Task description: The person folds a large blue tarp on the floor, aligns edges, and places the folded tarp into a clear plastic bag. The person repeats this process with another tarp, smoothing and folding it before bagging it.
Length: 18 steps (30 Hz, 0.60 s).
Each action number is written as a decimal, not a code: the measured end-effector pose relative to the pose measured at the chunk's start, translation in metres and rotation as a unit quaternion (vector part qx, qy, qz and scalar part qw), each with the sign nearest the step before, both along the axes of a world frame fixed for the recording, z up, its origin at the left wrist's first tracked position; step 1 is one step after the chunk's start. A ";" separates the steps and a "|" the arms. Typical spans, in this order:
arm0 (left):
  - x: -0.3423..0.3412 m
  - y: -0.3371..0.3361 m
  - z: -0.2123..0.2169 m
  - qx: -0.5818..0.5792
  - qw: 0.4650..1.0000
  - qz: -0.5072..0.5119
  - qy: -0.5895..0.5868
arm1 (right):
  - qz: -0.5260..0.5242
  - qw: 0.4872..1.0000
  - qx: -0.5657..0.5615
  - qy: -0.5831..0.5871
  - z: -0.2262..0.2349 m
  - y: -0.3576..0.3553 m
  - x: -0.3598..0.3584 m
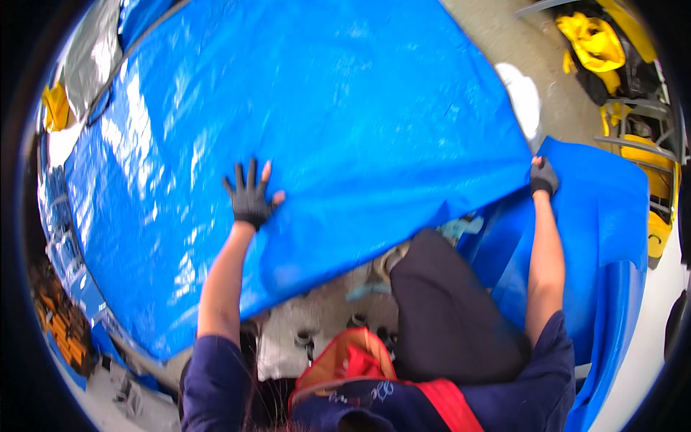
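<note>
The glossy blue sheet (345,101) fills most of the view, its near edge slanting up from lower left toward the right. A duller blue piece (604,194) lies beside it at the right; it is best kept out of the grip, so that a single layer takes the pull. The gloved left hand (250,200) lies palm down on the sheet, fingers spread; broad, even pressure there should steady the material. The right hand (544,177) is curled closed, apparently pinching the sheet's right edge; a steady outward pull should flatten the creases (414,178) between the hands.
</note>
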State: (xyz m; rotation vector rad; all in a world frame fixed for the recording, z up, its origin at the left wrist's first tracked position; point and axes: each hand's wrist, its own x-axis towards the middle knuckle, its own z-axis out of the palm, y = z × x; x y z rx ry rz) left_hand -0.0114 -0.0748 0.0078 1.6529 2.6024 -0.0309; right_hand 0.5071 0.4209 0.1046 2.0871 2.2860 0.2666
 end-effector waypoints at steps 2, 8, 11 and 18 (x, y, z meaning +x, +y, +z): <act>-0.020 0.001 0.008 -0.013 0.999 -0.006 0.034 | -0.004 0.997 -0.005 -0.072 -0.008 -0.002 -0.008; 0.016 -0.009 0.051 0.017 1.000 0.022 -0.013 | 0.217 0.963 0.135 -0.087 0.000 -0.030 -0.076; 0.104 -0.103 0.137 -0.041 0.956 -0.115 -0.267 | 0.503 0.809 -0.209 0.222 0.039 -0.172 -0.188; 0.095 -0.217 0.105 -0.181 0.960 -0.191 -0.099 | 0.673 0.629 -0.356 -0.158 0.013 -0.305 -0.210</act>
